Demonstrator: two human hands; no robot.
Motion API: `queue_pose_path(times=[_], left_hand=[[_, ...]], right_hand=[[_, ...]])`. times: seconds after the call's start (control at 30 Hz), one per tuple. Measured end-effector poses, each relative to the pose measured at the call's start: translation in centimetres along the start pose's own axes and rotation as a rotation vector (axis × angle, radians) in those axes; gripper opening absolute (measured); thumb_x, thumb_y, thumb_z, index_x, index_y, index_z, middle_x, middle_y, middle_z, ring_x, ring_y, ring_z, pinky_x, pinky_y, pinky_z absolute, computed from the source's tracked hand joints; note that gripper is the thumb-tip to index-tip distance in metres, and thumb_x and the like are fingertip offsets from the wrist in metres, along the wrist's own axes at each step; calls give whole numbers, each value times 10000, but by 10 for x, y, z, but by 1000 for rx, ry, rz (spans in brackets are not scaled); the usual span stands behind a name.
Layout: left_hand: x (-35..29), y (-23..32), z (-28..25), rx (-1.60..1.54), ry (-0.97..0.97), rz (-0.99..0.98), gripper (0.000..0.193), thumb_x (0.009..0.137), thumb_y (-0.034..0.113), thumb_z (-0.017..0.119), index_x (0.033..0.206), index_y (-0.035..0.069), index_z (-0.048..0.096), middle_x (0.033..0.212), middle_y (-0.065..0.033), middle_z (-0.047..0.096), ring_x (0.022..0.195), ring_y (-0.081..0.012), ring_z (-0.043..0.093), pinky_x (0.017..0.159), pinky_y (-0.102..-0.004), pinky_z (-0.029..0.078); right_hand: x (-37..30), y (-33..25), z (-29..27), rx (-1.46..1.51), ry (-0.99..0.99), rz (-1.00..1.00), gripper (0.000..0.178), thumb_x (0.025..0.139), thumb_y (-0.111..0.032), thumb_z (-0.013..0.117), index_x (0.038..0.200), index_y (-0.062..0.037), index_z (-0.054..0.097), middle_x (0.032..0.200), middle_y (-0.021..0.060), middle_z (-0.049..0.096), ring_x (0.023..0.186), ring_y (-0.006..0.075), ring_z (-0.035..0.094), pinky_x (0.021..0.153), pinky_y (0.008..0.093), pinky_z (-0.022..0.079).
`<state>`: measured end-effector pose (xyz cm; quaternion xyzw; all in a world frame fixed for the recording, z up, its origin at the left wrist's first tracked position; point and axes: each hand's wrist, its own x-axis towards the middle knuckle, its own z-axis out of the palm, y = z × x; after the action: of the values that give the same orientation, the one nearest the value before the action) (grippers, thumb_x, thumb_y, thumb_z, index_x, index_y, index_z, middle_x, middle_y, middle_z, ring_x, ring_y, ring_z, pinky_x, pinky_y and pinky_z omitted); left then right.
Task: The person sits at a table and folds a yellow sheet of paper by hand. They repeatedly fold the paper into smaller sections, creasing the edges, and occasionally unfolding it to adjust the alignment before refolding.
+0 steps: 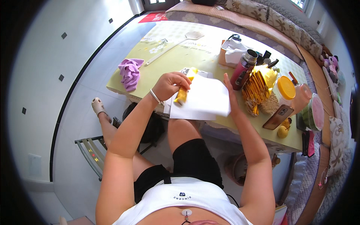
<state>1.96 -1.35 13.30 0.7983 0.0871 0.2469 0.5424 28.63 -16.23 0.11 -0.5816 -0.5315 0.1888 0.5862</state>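
My left hand (173,85), a white band on its wrist, is closed around a slim yellow packet (182,96) that slants over white paper (204,99). Motion blurs the packet's lower end. On the paper's right side, my right hand (232,96) stands on edge with fingers stretched out, close against the sheet; its thumb is hidden. The paper lies at the table's near edge, its right part looking slightly raised and blurred. Behind the packet, part of a small patterned white item (185,70) shows.
Right of my right hand stand a dark red flask (243,70), a stack of gold packets (258,85), a yellow-lidded jar (285,88) and a propped phone (278,116). A purple cloth (130,74) and a long-handled swatter (170,47) lie left on the table (157,77). A folding stool (91,154) stands below left.
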Motion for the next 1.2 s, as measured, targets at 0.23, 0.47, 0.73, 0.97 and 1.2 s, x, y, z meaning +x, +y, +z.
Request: queue_pose_path(times=[0.23,0.47,0.73,0.97,1.2], left_hand=[[-15,-57,-14,-94,-196,-364,333,669,-66,452,789,-45,762,1021,-138,751,1016,-213,672,983,-325,510],[-1,-64,6,369,-261,-346,171,746,28,606,805,33,767,941,-121,753,902,-243,702,861,-311,541],[-50,-12,58,782,-162,250,480,724,452,802,896,13,710,914,-151,698,888,-364,657,823,-429,522],[-89,-34,64,1021,-73,117,291,676,147,730,938,26,687,1335,-323,560,1270,-484,524,1075,-466,436],[-82,-32,41,748,-131,-190,145,845,138,686,937,27,698,1375,-324,538,1274,-471,510,1075,-472,420]], right_hand=[[-34,-69,24,-668,-167,-488,844,678,-15,833,1456,-128,528,1593,166,367,1473,370,345,1184,468,316],[-44,-85,30,-942,-108,-503,646,728,-36,711,1361,-111,607,1528,141,466,1471,331,368,1209,460,283],[-54,-71,36,-796,-366,-323,221,687,-84,718,906,-94,684,1035,67,708,1093,272,643,894,419,517],[-44,-96,41,-894,-453,-392,167,705,-113,745,865,-80,708,1336,128,616,1285,305,555,1039,436,467],[-25,-110,30,-749,-635,-309,107,827,-194,767,852,-94,738,1527,173,476,1405,355,446,1141,449,392]])
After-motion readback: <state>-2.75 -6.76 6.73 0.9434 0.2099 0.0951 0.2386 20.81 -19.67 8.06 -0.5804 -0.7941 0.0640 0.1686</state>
